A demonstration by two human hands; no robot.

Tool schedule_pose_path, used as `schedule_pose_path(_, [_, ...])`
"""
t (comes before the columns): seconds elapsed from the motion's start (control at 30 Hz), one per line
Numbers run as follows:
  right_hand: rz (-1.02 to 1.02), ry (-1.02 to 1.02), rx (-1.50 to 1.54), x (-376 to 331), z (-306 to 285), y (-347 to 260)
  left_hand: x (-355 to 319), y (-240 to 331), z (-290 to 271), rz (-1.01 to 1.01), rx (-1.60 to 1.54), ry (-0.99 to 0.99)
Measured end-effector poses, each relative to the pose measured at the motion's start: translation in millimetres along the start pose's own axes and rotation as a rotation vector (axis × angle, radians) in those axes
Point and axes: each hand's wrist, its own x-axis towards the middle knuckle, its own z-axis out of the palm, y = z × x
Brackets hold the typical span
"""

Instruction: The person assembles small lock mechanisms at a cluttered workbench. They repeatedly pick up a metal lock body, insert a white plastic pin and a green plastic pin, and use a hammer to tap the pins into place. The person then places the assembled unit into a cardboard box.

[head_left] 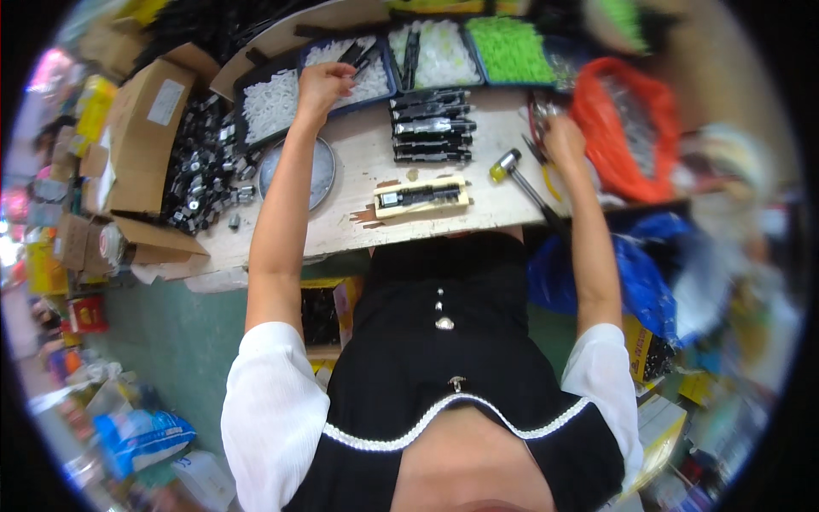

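My left hand [324, 88] is over a tray of small white plastic parts [373, 84], its fingers bent together; whatever is between them is too small to make out. Far right, my right hand [563, 136] reaches down beside the orange-red bag [627, 166], fingers curled at some small red and metallic items and blurred. In front of me a cream holder block [461, 199] carries a long black part [420, 196]. Behind it lies a stack of several black and silver slide-like parts [431, 128]. A hammer with a yellow-tipped head [506, 165] lies near my right forearm.
More trays hold white pieces [271, 107] and bright green pieces [510, 51] along the back. At left, a cardboard box [141, 158] adjoins a heap of black and silver parts [205, 162]. A round metal dish [321, 175] sits beside my left forearm. Blue plastic [627, 277] hangs at right.
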Motion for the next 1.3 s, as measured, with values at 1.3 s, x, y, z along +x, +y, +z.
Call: schedule_pose_path(1.3, [-0.164, -0.542, 1.455, -92.1, -40.3, -160.0, -194.6, 30.8, 77.0, -0.087, -0.667, -0.221])
